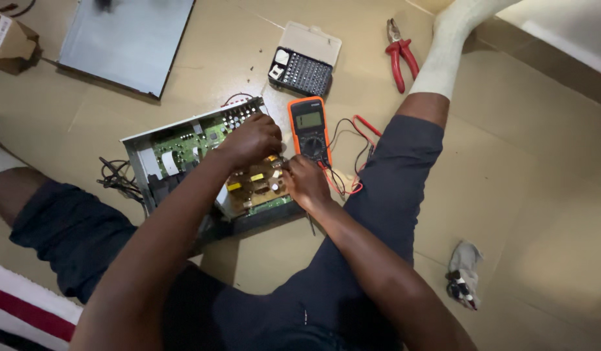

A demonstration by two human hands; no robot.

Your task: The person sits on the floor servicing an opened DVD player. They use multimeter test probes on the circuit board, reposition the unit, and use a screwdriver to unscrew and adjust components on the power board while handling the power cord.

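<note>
Seen from above, a person sits on a tan floor (541,195) with legs spread around an opened electronic box (203,162), its lid off and circuit boards showing. The left hand (252,140) rests on the boards with fingers curled downward; what they pinch, if anything, cannot be told. The right hand (305,183) sits at the box's right edge, fingers bunched narrowly over the brown power board (258,185), seemingly pressing something small against it, though the tip is hidden. Just right of the box lies an orange multimeter (309,129), face up, probably so its screen can be read while both hands stay on the board; its red and black leads (352,149) loop toward the right hand. Beyond the box, farther from the person, sit an open case of screwdriver bits (302,70) and red-handled pliers (400,58). A flat grey metal panel (128,39) lies beyond the box to the left
</note>
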